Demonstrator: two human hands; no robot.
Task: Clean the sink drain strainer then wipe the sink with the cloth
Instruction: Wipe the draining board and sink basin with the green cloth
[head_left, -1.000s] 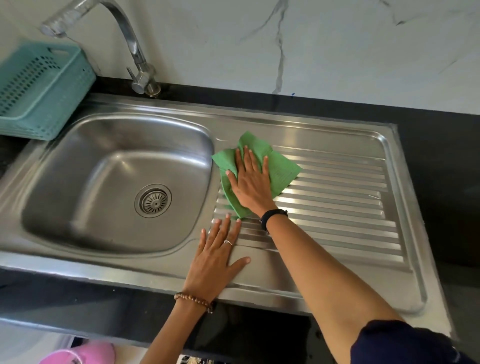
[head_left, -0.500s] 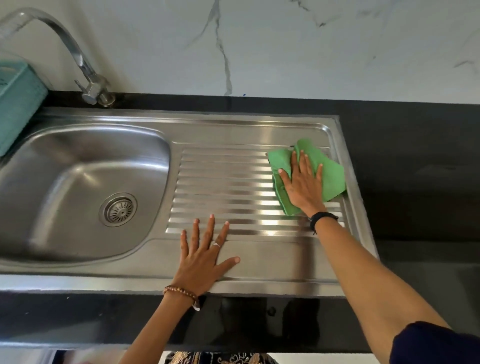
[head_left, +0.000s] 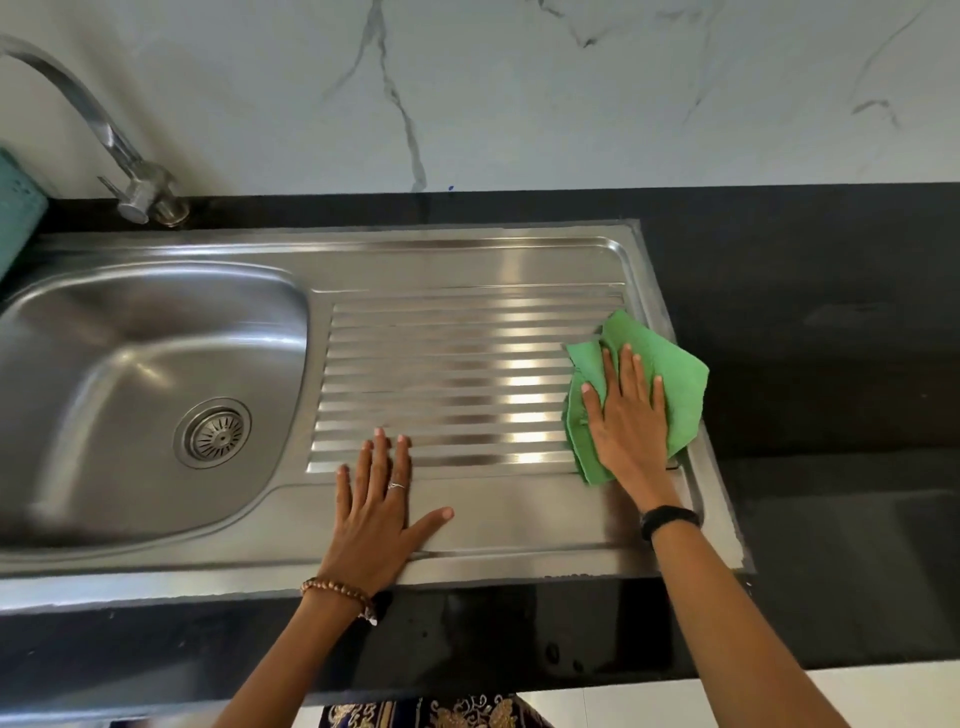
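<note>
On the drainboard's right edge, right hand (head_left: 631, 426) presses flat, fingers spread, on crumpled green cloth (head_left: 675, 374)

Right hand (head_left: 628, 431) flat on green cloth (head_left: 675, 374) at drainboard's (head_left: 447, 364) right edge; left hand (head_left: 376, 512) spread flat, lower centre.

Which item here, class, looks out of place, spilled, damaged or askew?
Nothing stands out. The strainer sits level in the drain, the basin looks bare, and no spill shows on the drainboard. The right hand presses the cloth flat at the drainboard's right end; the left hand rests flat on the front rim.
</note>
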